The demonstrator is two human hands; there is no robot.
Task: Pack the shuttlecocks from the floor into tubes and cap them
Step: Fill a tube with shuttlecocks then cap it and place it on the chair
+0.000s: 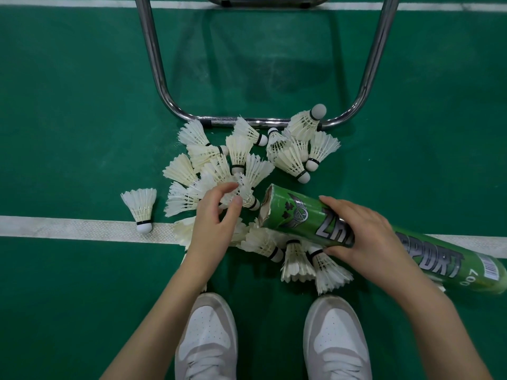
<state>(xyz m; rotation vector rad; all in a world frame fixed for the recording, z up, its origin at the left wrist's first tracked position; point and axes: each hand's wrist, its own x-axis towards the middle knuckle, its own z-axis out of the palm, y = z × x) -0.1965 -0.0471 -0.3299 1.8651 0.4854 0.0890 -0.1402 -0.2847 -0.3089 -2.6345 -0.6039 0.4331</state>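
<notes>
A pile of several white feather shuttlecocks [238, 152] lies on the green court floor in front of me. One shuttlecock [140, 205] stands apart at the left by the white line. My right hand [362, 234] grips a green cardboard tube [296, 212] round its middle; the tube lies nearly level, its open end pointing left toward the pile. My left hand [216, 215] hovers over the pile beside the tube's mouth, thumb and fingers curved round the feathers of a shuttlecock [244, 194]. Whether it holds the shuttlecock is unclear. No cap is in view.
A chrome tubular frame [162, 86] stands on the floor just behind the pile. A white court line [68, 227] runs across under the shuttlecocks. My two white shoes [208, 335] are at the bottom, close to the nearest shuttlecocks.
</notes>
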